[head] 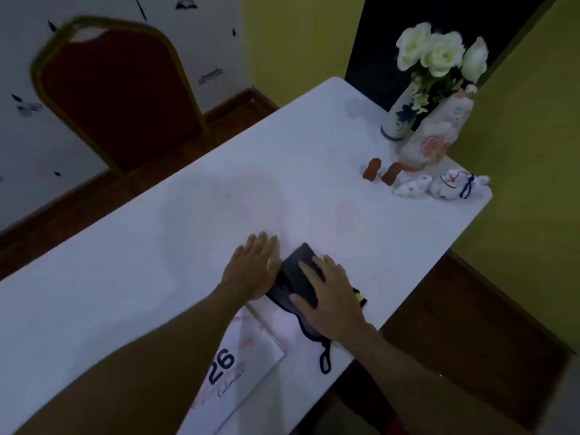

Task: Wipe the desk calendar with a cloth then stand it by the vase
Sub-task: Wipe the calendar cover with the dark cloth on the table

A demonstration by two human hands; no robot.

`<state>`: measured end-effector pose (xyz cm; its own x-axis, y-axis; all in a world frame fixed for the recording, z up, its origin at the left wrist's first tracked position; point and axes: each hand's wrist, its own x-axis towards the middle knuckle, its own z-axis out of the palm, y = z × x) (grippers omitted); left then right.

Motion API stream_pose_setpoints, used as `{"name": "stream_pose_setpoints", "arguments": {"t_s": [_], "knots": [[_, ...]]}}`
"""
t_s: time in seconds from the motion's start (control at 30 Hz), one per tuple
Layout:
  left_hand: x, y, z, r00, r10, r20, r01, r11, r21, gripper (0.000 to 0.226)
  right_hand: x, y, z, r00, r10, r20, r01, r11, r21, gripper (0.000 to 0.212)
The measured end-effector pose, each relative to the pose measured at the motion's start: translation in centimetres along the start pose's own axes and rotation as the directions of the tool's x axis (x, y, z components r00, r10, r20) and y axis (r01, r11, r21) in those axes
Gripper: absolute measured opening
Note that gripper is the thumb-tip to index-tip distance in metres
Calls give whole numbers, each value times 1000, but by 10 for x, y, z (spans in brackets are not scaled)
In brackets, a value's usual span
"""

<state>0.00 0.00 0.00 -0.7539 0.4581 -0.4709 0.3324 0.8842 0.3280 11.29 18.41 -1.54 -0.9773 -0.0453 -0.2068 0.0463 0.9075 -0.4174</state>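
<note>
A tall white vase with blue marks stands at the far right corner of the long white surface, and it holds white flowers with green leaves. Just beside it stands a white bottle-shaped vase with pink flowers painted on it. Near them are two small brown-orange pieces and some little white and blue figures. The flat white desk calendar with a big dark "26" and the word "Calendar" on it lies on the surface at the near edge, partly under the left arm, well apart from the vases. A dark cloth with a thin dark loop lies over the far end of the calendar. The right hand is open and flat, pressing down on the cloth. The left hand is open and flat too, with its fingers spread, resting on the surface and touching the left side of the cloth. Something small and yellow peeks out by the right hand. A red chair with a gold frame stands behind the surface.
</note>
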Motion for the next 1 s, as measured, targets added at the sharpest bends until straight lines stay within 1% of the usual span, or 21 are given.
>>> {"name": "stream_pose_setpoints", "arguments": {"t_s": [0.03,0.1,0.2,0.3,0.37,0.47,0.53,0.6,0.7,0.77,0.83,0.9,1.0], "knots": [[3,-1,3,1000,6,15,-7,1000,24,62,-3,3,5,1000,-27,6,27,1000,0,74],[7,-5,8,1000,16,26,-17,998,58,61,-8,10,15,998,-57,-26,57,998,-28,75],[9,-13,19,999,34,20,-35,997,69,61,-13,19,26,992,-112,-57,107,990,-87,77],[11,-18,26,999,36,25,-39,991,129,61,-14,26,31,984,-155,-83,139,974,-178,64],[12,-19,28,999,28,24,-31,988,152,62,-14,28,30,985,-158,-70,139,965,-221,62],[12,-18,30,1000,28,3,-28,977,211,63,-10,29,27,985,-148,-90,126,969,-214,63],[12,-16,30,1000,12,1,-12,974,226,63,-8,28,27,978,-141,-151,113,977,-180,62],[12,-15,27,1000,5,12,-8,973,230,63,-6,26,26,968,-135,-209,111,986,-122,56],[9,-15,18,999,35,32,-41,973,227,65,-2,17,22,959,-96,-266,109,993,34,44],[3,-17,12,998,42,47,-49,986,158,65,0,7,16,965,-34,-259,87,977,197,35],[-7,-22,6,999,25,25,-26,999,40,64,3,-4,10,975,1,-222,72,944,321,27],[-22,-31,3,999,9,-36,-10,1000,-23,62,4,-17,8,978,-22,-205,96,929,357,25],[-54,-52,6,991,-23,-131,16,998,-58,60,0,-45,7,978,-50,-203,130,906,403,27]]}}
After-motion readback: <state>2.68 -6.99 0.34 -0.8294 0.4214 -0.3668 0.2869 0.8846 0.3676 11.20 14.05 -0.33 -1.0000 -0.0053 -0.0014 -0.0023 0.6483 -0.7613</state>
